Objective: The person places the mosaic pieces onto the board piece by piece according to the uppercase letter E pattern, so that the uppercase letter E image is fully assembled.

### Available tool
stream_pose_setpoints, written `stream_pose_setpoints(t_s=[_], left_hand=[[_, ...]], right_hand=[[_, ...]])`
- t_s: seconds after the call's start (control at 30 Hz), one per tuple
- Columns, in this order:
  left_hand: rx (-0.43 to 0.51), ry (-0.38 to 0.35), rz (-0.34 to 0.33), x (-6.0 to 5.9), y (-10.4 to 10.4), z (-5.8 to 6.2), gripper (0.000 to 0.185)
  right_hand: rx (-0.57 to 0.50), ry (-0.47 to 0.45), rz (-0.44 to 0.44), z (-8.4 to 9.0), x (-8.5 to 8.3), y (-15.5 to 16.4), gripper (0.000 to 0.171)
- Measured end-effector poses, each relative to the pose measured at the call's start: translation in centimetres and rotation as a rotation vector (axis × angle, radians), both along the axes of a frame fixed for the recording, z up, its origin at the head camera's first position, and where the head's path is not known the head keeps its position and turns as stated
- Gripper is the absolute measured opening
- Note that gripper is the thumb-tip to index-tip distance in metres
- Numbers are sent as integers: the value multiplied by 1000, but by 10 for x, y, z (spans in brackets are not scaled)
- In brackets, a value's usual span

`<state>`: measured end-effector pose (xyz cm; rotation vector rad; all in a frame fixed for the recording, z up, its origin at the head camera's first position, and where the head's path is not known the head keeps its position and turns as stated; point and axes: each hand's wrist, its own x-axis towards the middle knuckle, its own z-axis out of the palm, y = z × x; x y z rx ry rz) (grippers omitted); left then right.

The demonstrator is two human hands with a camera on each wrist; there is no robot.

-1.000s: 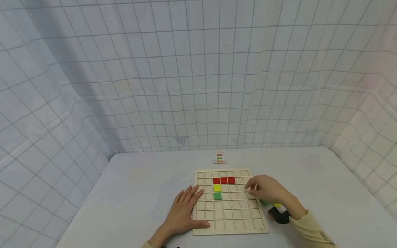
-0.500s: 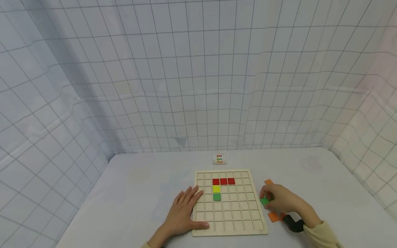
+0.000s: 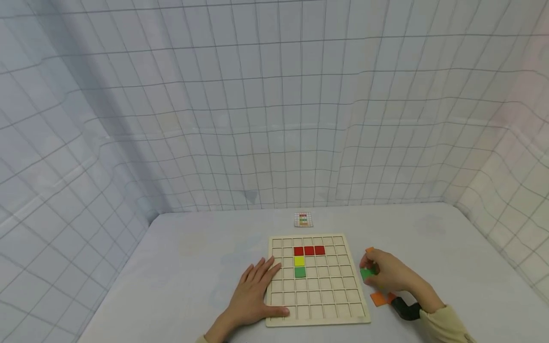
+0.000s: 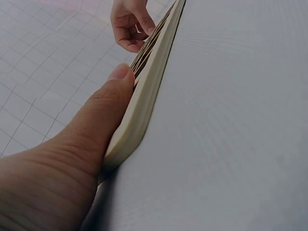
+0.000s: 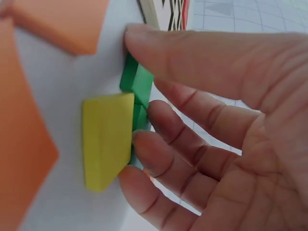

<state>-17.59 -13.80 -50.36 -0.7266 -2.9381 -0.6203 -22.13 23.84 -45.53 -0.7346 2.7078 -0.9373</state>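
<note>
While the left hand [image 3: 253,297] lies flat, fingers spread, on the wooden grid board's [image 3: 315,320] left edge, the right hand [image 3: 388,275] pinches a green tile [image 3: 367,274] just right of the board, beside a yellow tile [image 5: 107,137] and orange tiles [image 3: 379,298]. Step judged: picking up. Next calls for lifting the tile clear and seating it squarely in a free cell.

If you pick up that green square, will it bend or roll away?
Probably neither. The green tile looks like a stiff, flat block with square edges, so it should lie still rather than roll. The right hand takes it with fingertips alone, so it seems light.
</note>
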Motion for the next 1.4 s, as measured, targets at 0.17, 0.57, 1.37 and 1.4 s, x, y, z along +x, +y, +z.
stream_pose_setpoints(t_s=[0.17, 0.57, 1.37, 1.4], left_hand=[[3, 4, -3, 0, 0, -1, 106], [4, 7, -4, 0, 1, -1, 106], [15, -7, 6, 1, 1, 0, 106], [15, -7, 6, 1, 1, 0, 106]], right_hand=[[4, 10, -37, 1, 3, -2, 27], [-42, -23, -27, -2, 0, 0, 31], [-98, 154, -105, 9, -1, -16, 9], [-117, 164, -96, 9, -1, -20, 9]])
